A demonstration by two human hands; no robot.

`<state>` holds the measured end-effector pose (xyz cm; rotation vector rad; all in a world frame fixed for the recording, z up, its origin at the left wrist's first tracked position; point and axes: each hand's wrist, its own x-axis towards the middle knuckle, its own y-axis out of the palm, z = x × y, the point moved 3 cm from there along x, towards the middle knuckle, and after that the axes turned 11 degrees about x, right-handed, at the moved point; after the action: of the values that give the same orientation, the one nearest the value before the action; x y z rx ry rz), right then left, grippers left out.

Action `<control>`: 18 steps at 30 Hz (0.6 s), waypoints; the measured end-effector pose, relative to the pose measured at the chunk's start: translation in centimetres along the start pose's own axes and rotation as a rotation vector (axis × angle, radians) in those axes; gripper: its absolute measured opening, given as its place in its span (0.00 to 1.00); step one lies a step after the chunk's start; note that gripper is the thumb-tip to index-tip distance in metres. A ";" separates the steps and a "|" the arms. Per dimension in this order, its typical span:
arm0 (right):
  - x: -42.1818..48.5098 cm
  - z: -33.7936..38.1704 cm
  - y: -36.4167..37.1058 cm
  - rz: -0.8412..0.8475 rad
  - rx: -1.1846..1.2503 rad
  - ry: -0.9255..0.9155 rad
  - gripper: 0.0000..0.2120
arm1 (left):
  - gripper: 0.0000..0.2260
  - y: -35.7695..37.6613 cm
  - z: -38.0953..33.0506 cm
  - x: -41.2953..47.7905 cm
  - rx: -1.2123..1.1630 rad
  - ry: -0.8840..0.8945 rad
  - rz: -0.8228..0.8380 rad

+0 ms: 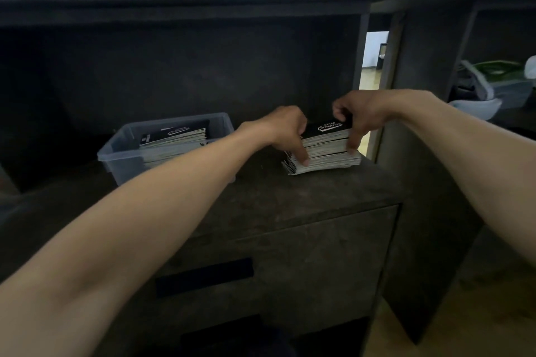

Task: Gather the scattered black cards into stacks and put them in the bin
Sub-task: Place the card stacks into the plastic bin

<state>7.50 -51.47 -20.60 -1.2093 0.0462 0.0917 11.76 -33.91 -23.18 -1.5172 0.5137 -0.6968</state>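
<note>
Reaching forward with both arms nearly straight, the person has a hand on either end of the stack of black cards [327, 151], which sits on the dark cabinet top [290, 197] near its back right corner. The left hand [282, 129] curls down over the stack's left end, knuckles up, fingertips [302, 155] pressed into the card edges. The right hand [362, 111] arches over the right end, gripping it from the top card down the side (white lettering on that card shows between the hands). Left of the stack stands the clear bin [121, 153], with another pile of cards [174, 138] lying inside it.
</note>
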 end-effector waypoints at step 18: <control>-0.7 3.6 -2.1 -0.096 0.091 -0.073 0.25 | 0.26 -3.1 3.3 -2.2 -0.140 0.034 -0.168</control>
<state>6.94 -48.84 -17.34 -1.1150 -0.0704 0.0492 12.18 -29.76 -20.28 -1.6959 0.4715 -0.8322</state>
